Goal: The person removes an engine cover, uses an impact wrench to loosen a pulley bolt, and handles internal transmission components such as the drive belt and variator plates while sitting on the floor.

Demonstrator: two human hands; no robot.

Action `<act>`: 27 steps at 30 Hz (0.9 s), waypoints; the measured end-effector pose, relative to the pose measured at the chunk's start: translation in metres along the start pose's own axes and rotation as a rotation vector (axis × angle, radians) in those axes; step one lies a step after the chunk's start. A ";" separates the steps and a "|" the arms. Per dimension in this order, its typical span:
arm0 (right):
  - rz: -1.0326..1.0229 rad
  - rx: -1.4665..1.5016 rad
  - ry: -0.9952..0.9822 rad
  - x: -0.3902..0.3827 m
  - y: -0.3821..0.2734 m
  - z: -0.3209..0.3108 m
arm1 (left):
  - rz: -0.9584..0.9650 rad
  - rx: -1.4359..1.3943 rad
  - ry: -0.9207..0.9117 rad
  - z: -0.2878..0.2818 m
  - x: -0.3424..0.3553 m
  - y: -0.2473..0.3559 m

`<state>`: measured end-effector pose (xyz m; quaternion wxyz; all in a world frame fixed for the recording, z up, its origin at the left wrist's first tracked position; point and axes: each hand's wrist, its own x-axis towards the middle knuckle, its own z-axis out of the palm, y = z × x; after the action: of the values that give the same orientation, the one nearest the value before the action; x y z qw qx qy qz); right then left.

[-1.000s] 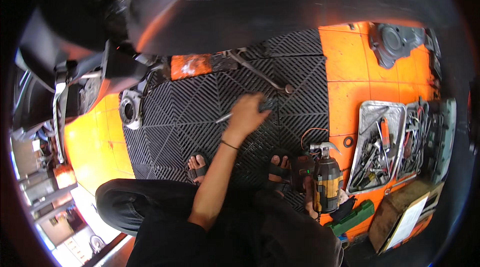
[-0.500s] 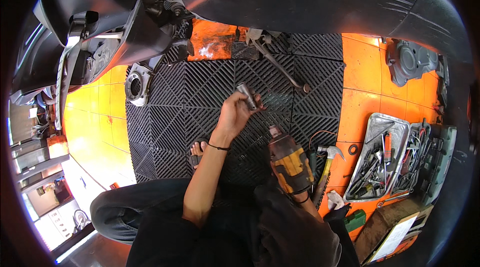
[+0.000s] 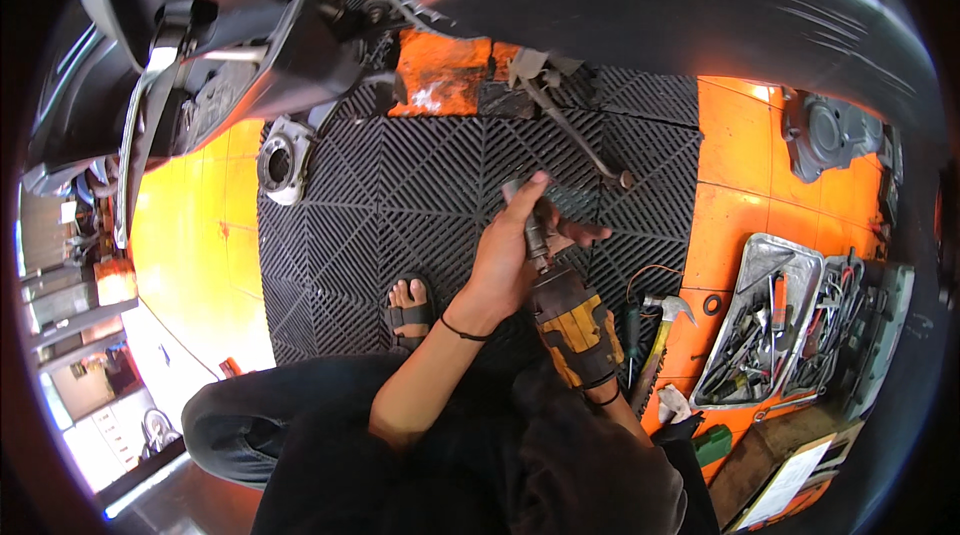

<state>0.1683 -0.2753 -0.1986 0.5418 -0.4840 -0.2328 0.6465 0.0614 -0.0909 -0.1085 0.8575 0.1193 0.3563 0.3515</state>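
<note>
My left hand is around a grey metal socket, its thumb across it and some fingers stretched out to the right. The socket's lower end meets the nose of a yellow and black cordless impact driver. From below, my right forearm with a dark wristband reaches the driver's back. The driver hides most of my right hand, which holds it up. Both hands are over the black ribbed mat.
A motorcycle's dark body overhangs the far side, its stand reaching down. On the right are a tool tray, a hammer and an engine cover. A ring-shaped metal part lies left; my sandalled foot is nearer.
My left hand has brought the socket down and right to the driver's nose, and its fingers have spread. The driver has shifted little. The view has moved slightly, showing more of my foot.
</note>
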 end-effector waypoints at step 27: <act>-0.811 -1.092 0.169 0.145 -0.091 0.077 | 0.349 0.345 -0.239 0.041 0.035 0.119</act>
<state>0.1522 -0.0962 -0.1455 0.4357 -0.6112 -0.6451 0.1428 0.0459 0.0211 -0.0432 0.7868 0.3639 0.2812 0.4117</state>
